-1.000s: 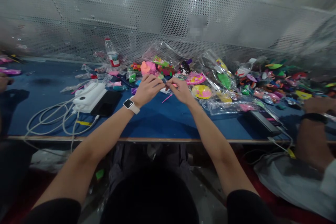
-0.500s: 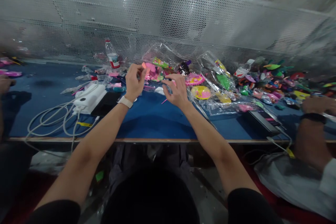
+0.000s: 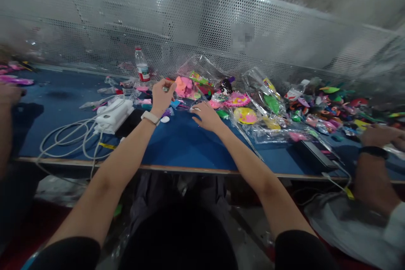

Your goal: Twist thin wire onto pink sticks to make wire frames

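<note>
My left hand [image 3: 162, 96], with a white watch on the wrist, is raised over the blue table [image 3: 177, 143]. Its fingers pinch a small piece too small to name, close to a pink toy [image 3: 184, 86]. My right hand [image 3: 205, 116] lies low on the table with fingers reaching toward a small white piece [image 3: 193, 109] at its fingertips; whether it grips it is unclear. Another white piece [image 3: 165, 119] lies between my hands.
Clear bags of colourful toys [image 3: 253, 109] pile along the back and right. A white charger with coiled cables [image 3: 110, 114] and a black phone sit left. A water bottle [image 3: 141, 66] stands by the perforated metal wall. Other people's hands work at the far left [image 3: 9, 93] and right [image 3: 378, 135].
My hands, joined at the centre a second ago, have parted. The left one rose toward the pink toy; the right one dropped to the table surface.
</note>
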Available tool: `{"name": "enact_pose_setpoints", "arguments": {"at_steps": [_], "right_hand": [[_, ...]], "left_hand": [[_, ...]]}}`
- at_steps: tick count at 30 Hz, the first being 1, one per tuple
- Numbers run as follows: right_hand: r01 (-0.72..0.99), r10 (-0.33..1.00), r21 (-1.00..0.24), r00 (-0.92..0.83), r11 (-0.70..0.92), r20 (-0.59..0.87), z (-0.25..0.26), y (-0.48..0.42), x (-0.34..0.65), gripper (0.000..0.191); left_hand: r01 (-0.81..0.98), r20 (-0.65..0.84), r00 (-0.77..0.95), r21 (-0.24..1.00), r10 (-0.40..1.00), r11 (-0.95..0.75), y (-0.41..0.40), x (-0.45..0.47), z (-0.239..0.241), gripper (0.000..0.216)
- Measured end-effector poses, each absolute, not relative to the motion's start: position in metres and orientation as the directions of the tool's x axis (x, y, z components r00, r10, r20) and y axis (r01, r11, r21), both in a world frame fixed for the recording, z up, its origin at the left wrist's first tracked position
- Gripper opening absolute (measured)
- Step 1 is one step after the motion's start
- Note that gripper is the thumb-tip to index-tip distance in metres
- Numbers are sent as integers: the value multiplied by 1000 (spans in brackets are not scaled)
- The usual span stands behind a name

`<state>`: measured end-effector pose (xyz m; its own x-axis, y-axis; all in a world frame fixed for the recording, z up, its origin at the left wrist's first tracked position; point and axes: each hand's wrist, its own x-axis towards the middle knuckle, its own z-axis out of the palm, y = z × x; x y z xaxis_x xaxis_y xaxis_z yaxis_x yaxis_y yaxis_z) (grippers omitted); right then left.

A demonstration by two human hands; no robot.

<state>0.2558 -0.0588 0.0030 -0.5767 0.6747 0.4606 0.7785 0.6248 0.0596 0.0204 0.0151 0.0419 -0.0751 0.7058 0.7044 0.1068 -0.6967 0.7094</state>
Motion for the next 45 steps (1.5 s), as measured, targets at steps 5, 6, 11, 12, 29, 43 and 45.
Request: {"name": "enact_pose_setpoints", "arguments": {"at_steps": [5,6,11,12,29,43,45], "right_hand": [[784,705,-18,-547,620,452,0,-60,263,23],[797,722,-28,-531,604,444,1,-60,264,22],[878,824,-65,-417,474,384,3,-54,276,16],[891,837,-70,-391,449,383,3,-54,278,16],[885,862,-346,-110,312,495,0,-40,280,29],[733,751,-491,-41,471,660,0,-44,280,29],[657,771,-586,13,473,637,-2,-42,281,29]], "left_hand": [[290,787,121,556,606,-779,2,24,42,25],[327,802,169,503,573,-800,1,24,42,23],[402,847,184,398,499,-824,-2,27,44,21],[389,846,167,415,506,-823,-3,28,44,23],[275,667,31,710,744,-648,0,35,34,28],[-25,553,-134,828,822,-561,11,42,19,31],[-55,541,-137,832,830,-552,9,45,19,37]]}}
